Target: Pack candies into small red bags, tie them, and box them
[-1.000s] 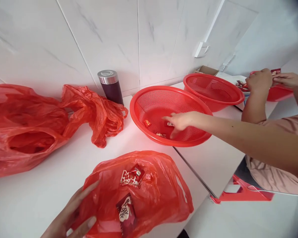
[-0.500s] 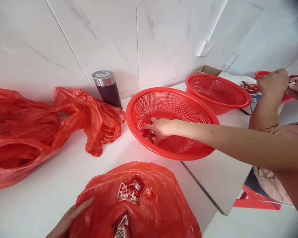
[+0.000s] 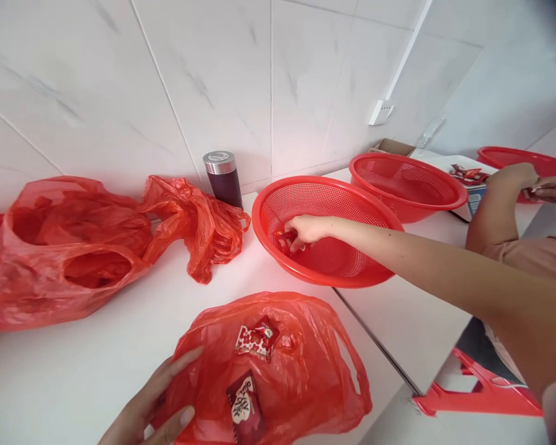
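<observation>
My left hand (image 3: 160, 395) grips the left edge of an open red plastic bag (image 3: 315, 377), thumb on the near side and fingers along the film. Inside that bag lie a dark red packet (image 3: 246, 405) with white lettering and a small red-and-white patterned packet (image 3: 254, 341). My right hand (image 3: 308, 228) reaches down into a red perforated plastic basket (image 3: 361, 281). Its fingers are closed on small red-wrapped packets (image 3: 287, 242) at the basket's left side; how many is hidden.
Behind the bag stands a dark thermos (image 3: 225, 179). Crumpled red bags (image 3: 41, 272) lie to the left. A second red basket (image 3: 410, 210) sits farther right, near a scale (image 3: 475, 201) with red packets. A co-worker's hands (image 3: 519, 182) are beside it. A red stool (image 3: 482, 395) stands below.
My right hand has gone from spread fingers to closed around red packets in the basket. The view has shifted, and more of my left hand and its thumb now shows on the bag.
</observation>
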A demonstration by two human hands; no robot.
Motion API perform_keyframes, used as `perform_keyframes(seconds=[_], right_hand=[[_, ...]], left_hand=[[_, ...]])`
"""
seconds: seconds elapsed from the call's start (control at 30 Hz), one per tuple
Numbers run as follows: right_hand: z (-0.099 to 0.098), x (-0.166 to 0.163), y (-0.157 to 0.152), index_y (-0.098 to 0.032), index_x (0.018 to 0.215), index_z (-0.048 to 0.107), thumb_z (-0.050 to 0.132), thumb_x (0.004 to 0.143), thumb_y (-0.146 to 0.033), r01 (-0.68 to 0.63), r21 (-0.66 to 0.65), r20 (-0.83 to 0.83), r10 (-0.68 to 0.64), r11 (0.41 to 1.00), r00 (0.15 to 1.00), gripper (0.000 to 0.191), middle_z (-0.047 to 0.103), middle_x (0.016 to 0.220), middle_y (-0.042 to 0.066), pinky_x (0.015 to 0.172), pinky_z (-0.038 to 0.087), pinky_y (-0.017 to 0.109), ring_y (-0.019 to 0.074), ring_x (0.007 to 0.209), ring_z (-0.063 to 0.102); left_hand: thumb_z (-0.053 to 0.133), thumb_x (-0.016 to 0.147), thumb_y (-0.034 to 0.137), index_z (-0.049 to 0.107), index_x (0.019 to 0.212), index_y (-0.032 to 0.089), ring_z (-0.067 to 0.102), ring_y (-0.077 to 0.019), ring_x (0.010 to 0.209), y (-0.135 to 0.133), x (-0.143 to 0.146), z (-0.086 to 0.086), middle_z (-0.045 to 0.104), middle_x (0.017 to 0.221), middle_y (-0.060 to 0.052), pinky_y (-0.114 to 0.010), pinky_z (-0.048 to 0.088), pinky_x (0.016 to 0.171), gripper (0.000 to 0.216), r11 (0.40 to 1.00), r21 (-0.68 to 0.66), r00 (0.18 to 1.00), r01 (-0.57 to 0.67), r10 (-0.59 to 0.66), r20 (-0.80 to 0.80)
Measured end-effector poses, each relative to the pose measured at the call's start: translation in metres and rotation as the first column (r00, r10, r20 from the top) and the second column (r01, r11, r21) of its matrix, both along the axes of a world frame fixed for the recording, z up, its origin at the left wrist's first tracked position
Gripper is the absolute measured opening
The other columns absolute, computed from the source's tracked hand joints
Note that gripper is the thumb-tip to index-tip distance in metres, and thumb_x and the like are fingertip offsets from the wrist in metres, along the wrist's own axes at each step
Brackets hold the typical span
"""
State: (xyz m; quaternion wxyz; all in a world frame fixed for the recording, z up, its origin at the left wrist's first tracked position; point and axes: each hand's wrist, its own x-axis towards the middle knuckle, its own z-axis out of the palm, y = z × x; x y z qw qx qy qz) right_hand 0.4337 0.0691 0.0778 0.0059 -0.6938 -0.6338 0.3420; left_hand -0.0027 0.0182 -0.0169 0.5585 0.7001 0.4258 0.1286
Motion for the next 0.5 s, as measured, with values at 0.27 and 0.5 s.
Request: perform_keyframes(seconds=[0.27,0.5], right_hand=[[-0.011,0.0,0.023,-0.015,0.086,0.06,0.075,0.068,-0.021,-0.038,0.063,-0.109,0.045,0.997,0.993,0.024,0.066,0.081,0.002,0.061,0.044,0.022,0.0128,0.07,0.061],[-0.017,-0.002,0.023,-0.015,0.103,0.054,0.073,0.07,-0.021,0.001,0.059,-0.227,0.012,0.998,0.974,0.038,0.065,0.09,0.004,0.056,0.045,0.019,0.0107,0.069,0.061]], left_hand=[[0.063,0.079,0.047,0.047,0.138,0.037,0.04,-0.0332,0.135,0.003,0.006,0.01,0.043,0.149,0.001,-0.05,0.039,0.106,0.063,0.998,-0.01,0.998,0.067,-0.066,0.024],[0.057,0.082,0.051,0.049,0.136,0.039,0.035,-0.0302,0.139,-0.007,0.009,0.009,0.039,0.152,0.003,-0.048,0.033,0.112,0.055,0.998,0.055,0.999,0.001,-0.003,0.033]])
